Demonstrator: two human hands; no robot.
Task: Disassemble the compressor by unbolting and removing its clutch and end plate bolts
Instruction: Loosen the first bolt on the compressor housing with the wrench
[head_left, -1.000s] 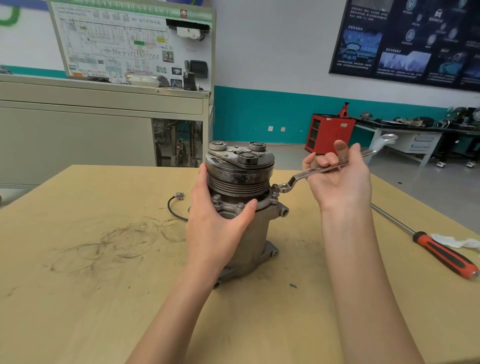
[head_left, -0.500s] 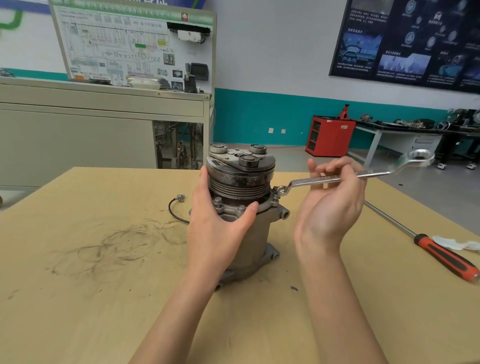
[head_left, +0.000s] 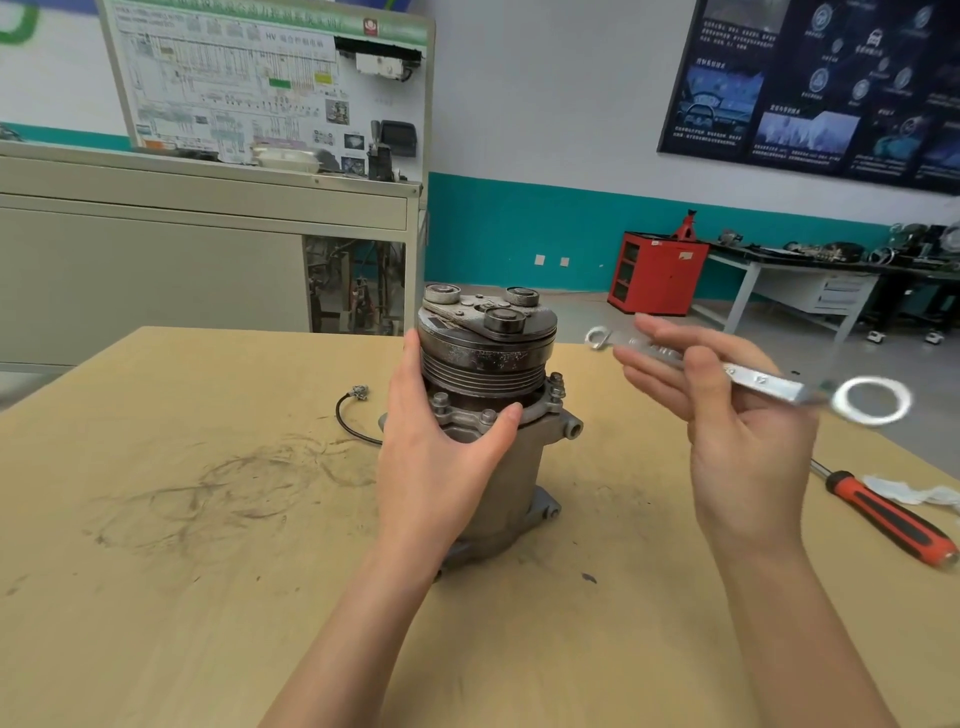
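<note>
Compressor stands upright on the surface, grey cast body, mounting lugs down at the base. On top is the clutch, a dark grooved pulley under a scuffed front plate with three round bosses. The flange bolts below the pulley are in place, heads up. A thin black lead curls off the left side. The wrench, blurred, is up in the right hand, clear of the clutch, small ring end nearest it.

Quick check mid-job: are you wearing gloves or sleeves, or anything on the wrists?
No gloves: the left hand and right hand are bare. The left forearm and right forearm are bare too, with no sleeve down to the frame's edge. No watch, ring or wristband shows.
</note>
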